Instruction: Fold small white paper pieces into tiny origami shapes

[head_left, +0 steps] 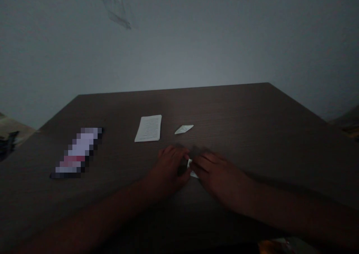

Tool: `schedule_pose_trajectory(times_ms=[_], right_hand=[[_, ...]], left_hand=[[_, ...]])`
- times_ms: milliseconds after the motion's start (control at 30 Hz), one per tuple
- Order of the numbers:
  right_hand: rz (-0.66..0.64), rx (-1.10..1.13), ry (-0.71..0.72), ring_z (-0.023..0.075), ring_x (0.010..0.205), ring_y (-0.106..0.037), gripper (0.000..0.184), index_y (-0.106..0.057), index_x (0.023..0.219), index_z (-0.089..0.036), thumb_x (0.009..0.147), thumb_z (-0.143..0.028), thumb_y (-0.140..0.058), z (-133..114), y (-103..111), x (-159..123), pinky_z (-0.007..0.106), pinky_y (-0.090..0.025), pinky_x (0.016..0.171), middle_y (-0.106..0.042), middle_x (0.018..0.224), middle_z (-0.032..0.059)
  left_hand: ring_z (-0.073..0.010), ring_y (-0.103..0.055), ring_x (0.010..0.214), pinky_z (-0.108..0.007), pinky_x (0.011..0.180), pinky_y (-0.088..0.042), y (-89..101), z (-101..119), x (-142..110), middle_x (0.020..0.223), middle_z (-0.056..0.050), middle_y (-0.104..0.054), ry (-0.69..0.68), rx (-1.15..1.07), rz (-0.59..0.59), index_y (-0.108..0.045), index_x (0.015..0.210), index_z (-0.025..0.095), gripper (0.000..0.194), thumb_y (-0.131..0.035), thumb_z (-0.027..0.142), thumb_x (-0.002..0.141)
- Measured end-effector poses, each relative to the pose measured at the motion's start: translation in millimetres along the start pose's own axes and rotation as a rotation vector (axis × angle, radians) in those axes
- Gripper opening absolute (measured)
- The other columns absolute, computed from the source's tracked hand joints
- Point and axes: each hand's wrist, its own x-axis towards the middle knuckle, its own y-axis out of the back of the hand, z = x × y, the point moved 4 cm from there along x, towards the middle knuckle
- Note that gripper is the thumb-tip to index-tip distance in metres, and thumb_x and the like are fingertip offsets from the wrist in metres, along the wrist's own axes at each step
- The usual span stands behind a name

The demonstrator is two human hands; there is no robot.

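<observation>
A small piece of white folded paper (194, 174) lies on the table between my hands, mostly covered by fingers. My left hand (169, 170) curls at its left side, with the thumb at the paper's lower part and the fingers bent above it. From the right, my right hand (220, 173) holds the paper down under closed fingers. Just beyond the hands rests a second folded paper (184, 129), narrow and diamond-shaped. To its left is a stack of printed paper sheets (149, 128), with lines of small text on top.
On the left of the dark wooden table (230, 112) lies a phone (78, 151), its lit screen blurred into blocks. A pale wall (179, 41) rises behind the table's far edge. Clear plastic (114, 7) hangs on the wall at upper left. The light is dim.
</observation>
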Motion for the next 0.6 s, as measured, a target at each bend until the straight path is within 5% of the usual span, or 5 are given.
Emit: schedule_pose_trajectory(times_ms=[467,600], right_hand=[[-0.098,0.061,-0.048,0.0378,0.128,-0.079,0.036,-0.086,0.15,-0.017,0.115,-0.016,-0.078,5,10,8,0.057,-0.068,0.112,-0.089,0.144,0.0152],[-0.095,0.067,-0.068,0.0387,0.13,-0.078,0.041,-0.084,0.155,-0.019,0.114,-0.016,-0.078,8,11,8,0.059,-0.067,0.114,-0.088,0.146,0.0153]], left_hand=[[-0.0356,-0.079,0.139,-0.057,0.125,-0.066,7.4,-1,0,0.144,-0.013,-0.085,-0.009,-0.041,0.003,-0.071,0.149,0.021,0.046,-0.072,0.011,0.104],[-0.0358,-0.078,0.136,-0.057,0.121,-0.067,11.2,3,3,0.141,-0.013,-0.082,-0.041,0.007,-0.062,-0.078,0.136,0.022,0.035,-0.075,0.011,0.102]])
